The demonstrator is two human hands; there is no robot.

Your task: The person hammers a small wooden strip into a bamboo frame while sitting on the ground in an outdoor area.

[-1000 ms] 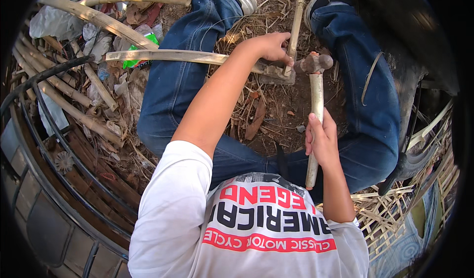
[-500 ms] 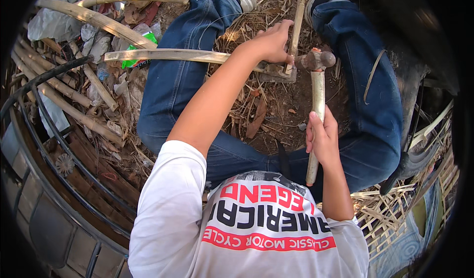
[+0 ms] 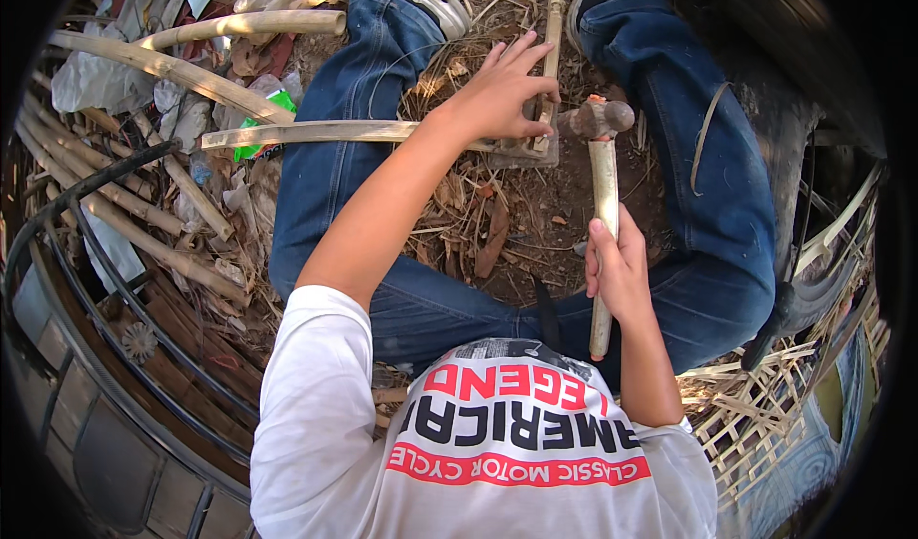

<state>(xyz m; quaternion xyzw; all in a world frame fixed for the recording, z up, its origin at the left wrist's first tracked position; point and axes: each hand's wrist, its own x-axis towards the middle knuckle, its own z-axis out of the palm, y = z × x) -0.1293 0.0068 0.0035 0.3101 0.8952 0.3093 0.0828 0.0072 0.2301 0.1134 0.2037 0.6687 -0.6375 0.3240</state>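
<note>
Left hand point(image 3: 512, 91): your fingers spread loose beside the bamboo strip point(image 3: 554, 22), one o'clock
Right hand point(image 3: 622, 266): your fingers clench the hammer point(image 3: 604, 177), two o'clock
Hammer risk: misaimed swing — could hit your left fingers

Left arm point(image 3: 382, 202): bare forearm, stretched forward and slanting inward to the right. Left hand point(image 3: 507, 89): back uppermost, fingers fanned, thumb held apart. Right arm point(image 3: 658, 362): bare forearm, pointing forward, slanting slightly left. Right hand point(image 3: 620, 266): fingers curled in a grip, thumb pointing forward.
</note>
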